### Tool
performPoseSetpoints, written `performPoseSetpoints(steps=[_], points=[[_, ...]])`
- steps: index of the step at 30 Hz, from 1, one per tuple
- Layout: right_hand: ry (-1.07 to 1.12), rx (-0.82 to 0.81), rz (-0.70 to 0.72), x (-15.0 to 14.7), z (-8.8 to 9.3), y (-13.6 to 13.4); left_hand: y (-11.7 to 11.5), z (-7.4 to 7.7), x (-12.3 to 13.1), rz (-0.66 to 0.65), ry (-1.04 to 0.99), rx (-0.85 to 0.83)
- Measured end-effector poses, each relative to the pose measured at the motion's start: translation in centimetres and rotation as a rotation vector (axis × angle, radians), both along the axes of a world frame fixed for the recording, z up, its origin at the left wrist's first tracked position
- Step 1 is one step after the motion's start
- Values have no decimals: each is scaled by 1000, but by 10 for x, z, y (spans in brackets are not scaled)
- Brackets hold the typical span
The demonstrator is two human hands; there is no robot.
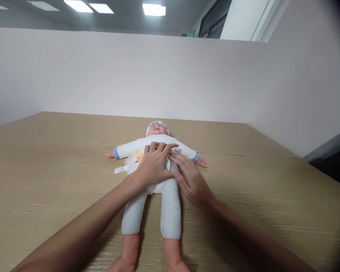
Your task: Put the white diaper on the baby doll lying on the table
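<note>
A baby doll [170, 211] in a white suit with blue cuffs lies on its back, its head away from me and its feet towards me. A white diaper [132, 160] is around its middle, and a fastening tab [120, 170] sticks out loose on the left. Across the diaper's front rests my left hand [158, 162], fingers bent forward and thumb apart. My right hand [191, 177] lies against the diaper's right side, fingers stretched towards my left hand and thumb apart. Both hands cover much of the diaper's front, and the right-hand fastening is hidden.
The doll lies on a wide wooden table [59, 162]. A pale partition wall [158, 75] rises behind the table and continues along the right. A dark object [334, 162] stands beyond the table's right edge.
</note>
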State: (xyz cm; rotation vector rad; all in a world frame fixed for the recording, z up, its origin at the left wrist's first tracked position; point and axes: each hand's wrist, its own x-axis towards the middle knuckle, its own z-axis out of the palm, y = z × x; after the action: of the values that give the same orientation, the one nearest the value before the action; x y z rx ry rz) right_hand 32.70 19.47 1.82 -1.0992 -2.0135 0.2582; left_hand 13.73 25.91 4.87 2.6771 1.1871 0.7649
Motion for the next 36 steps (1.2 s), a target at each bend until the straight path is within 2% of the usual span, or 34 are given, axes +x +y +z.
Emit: performPoseSetpoints(steps=[5,8,10,12,15,17,20,23,28,32,36], points=[[-135,23,115,14,-7,7,-1,11,-5,-55,-42,-77],[-138,57,135,21,-7,11,-2,21,-19,-154,-197,-127],[-88,68,88,24,-7,10,-3,21,-37,-153,-348,-96],[-24,74,-12,26,-7,8,-4,13,-61,-39,-475,-26],[74,71,-132,23,-2,5,-2,-12,-103,215,-549,12],[117,65,-126,15,5,8,1,-29,-129,326,-502,-34],[103,-3,-49,-7,22,22,6,-46,-153,399,-353,-145],[-18,-132,36,-39,43,47,9,-51,-158,410,-233,-223],[-346,-265,141,-85,69,99,12,-54,-157,348,-89,-210],[-464,-271,130,-102,73,126,13,-54,-159,402,-14,-247],[-447,-196,139,-107,72,128,13,-48,-156,436,-85,-387]])
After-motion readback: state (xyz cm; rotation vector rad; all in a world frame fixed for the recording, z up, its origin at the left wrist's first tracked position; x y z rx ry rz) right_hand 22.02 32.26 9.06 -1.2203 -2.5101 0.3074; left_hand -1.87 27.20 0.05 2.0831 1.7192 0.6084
